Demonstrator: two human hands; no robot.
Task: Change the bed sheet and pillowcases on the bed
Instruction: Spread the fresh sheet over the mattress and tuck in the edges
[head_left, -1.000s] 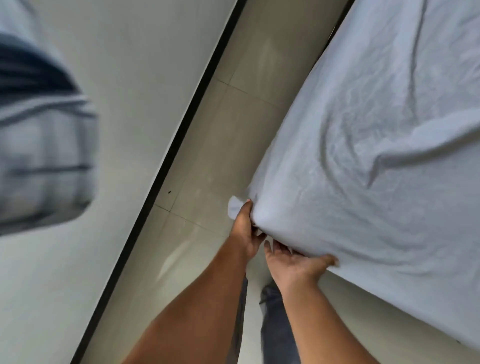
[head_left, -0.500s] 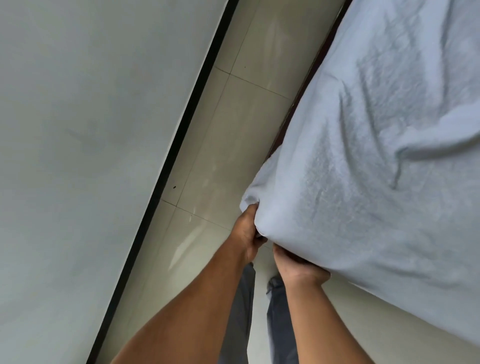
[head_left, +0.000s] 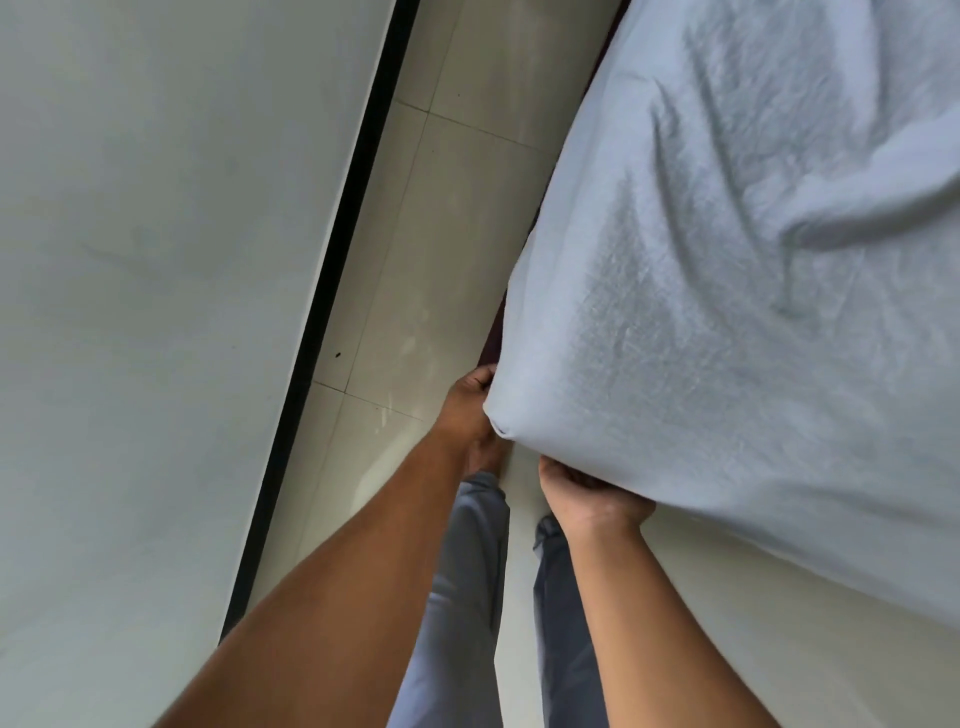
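Since half a second earlier, both hands had shifted a little along the bed corner, and the loose flap of cloth that stuck out beside the left hand a second ago was no longer in sight. The pale blue-white, wrinkled cotton bed sheet (head_left: 727, 312) covered the mattress corner smoothly, with creases running up toward the top right. The left hand (head_left: 467, 410) sat at the left side of that corner, fingers curled closed against the sheet's edge; whether cloth was pinched inside them could not be told, since the fingertips were hidden. The right hand (head_left: 587, 493) was pressed under the lower edge of the corner, fingers bent and tucked out of sight beneath the sheet, so its hold on the cloth could not be made out either. A dark strip of bed frame (head_left: 496, 332) showed just beside the sheet above the left hand. Below the arms were the person's grey trouser legs (head_left: 467, 597), standing on the glossy cream tiled floor (head_left: 415, 260). A plain white wall with a black skirting strip (head_left: 322, 291) ran along the left.
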